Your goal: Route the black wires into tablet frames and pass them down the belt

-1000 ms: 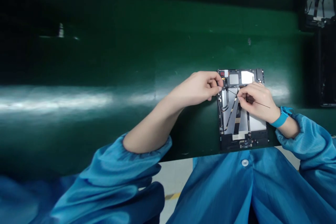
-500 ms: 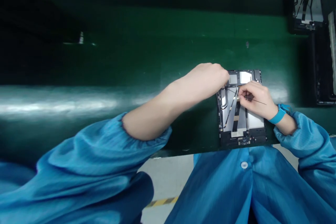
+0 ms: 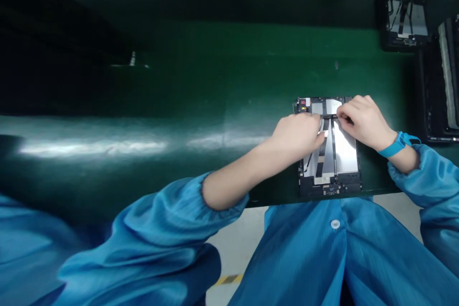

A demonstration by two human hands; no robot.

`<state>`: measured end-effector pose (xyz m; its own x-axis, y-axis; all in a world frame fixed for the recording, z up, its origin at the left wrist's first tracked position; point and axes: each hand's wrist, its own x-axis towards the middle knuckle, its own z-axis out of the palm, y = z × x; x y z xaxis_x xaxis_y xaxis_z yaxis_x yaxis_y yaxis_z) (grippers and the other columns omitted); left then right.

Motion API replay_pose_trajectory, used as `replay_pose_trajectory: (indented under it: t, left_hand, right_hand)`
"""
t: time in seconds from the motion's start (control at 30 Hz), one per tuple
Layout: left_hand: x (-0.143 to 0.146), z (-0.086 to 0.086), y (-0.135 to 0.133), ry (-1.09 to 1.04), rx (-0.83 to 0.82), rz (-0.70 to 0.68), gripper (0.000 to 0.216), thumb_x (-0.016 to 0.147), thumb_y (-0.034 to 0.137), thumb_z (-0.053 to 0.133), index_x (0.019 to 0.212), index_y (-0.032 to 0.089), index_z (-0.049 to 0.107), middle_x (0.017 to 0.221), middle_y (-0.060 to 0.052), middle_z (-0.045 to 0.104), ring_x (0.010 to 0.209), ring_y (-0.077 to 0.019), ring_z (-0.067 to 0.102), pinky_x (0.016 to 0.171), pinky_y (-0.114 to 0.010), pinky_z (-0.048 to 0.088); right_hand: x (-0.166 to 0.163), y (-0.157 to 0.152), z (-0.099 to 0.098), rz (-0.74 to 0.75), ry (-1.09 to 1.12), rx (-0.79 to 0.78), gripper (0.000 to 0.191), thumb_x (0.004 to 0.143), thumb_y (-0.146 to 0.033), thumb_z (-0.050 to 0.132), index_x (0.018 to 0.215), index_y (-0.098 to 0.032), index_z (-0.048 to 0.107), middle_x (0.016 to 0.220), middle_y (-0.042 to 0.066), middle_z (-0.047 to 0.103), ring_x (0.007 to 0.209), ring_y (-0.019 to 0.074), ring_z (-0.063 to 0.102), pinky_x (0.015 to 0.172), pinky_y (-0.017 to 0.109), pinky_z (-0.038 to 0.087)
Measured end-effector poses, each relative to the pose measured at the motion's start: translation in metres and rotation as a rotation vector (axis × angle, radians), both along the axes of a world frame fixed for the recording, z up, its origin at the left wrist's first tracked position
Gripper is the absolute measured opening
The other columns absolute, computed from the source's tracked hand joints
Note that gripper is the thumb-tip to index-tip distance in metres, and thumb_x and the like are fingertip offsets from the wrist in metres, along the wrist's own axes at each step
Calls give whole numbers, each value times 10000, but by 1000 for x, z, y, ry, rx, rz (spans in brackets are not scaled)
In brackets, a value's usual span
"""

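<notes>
An opened tablet (image 3: pixel 340 162) lies on the green belt (image 3: pixel 179 105) just ahead of me, its silver plate and black ribbon cables showing. My left hand (image 3: pixel 297 136) rests on the tablet's left middle, fingers curled and pressed down on the cables. My right hand (image 3: pixel 360 117) sits over the upper right part, fingertips pinched together at a thin cable near the top board. What the pinch holds is too small to name. A blue band (image 3: pixel 396 145) circles my right wrist. Both arms wear blue sleeves.
Another opened tablet (image 3: pixel 403 16) lies at the far right of the belt. A dark tray with more parts (image 3: pixel 442 86) stands at the right edge. The belt's near edge runs just below the tablet, with pale floor (image 3: pixel 236 244) beneath.
My left hand has slid down from the tablet's top left corner to its left middle. My right hand has moved up toward the top board. The thin wire across it no longer shows.
</notes>
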<state>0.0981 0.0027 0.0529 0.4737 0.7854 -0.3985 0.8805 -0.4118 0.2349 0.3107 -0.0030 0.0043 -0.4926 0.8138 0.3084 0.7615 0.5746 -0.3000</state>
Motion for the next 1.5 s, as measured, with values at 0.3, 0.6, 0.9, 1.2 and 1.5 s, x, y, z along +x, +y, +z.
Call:
replay_pose_trajectory:
  t: [0.3,0.6,0.9,1.2,1.5]
  left_hand:
    - [12,-2,-15,146,-41,129,362,950,169,473,1265,90,632,1239,-203,748,1045,-378,781,845,-459,620]
    - [14,-3,-22,193,61,154,325,978,206,451,1182,75,666,1167,-218,763,1049,-381,774,797,-429,602]
    - [6,-4,-15,108,-42,139,179,937,250,522,939,169,680,871,-109,756,789,-306,730,629,-361,449]
    - [-4,-14,-10,-236,-29,126,168,888,320,611,784,209,538,831,-42,673,708,-183,576,656,-314,373]
    - [-3,-16,-8,-252,-47,139,179,889,284,620,763,212,516,804,-31,661,684,-168,551,656,-308,362]
  right_hand:
    - [8,-23,-3,29,178,-26,119,934,-113,631,929,-217,689,772,9,721,777,202,614,748,333,412]
    - [21,-21,-9,-134,434,-261,71,865,-163,720,892,-228,710,813,3,751,757,181,647,730,304,492]
    - [21,-19,-10,-174,478,-336,90,836,-144,717,877,-224,709,798,-6,738,752,167,641,742,296,501]
    - [22,-17,-10,-188,515,-379,79,818,-159,714,871,-217,705,787,-13,725,713,146,629,717,280,496]
    - [23,-17,-8,-177,523,-405,63,818,-182,689,873,-212,695,801,-6,719,712,142,623,719,285,503]
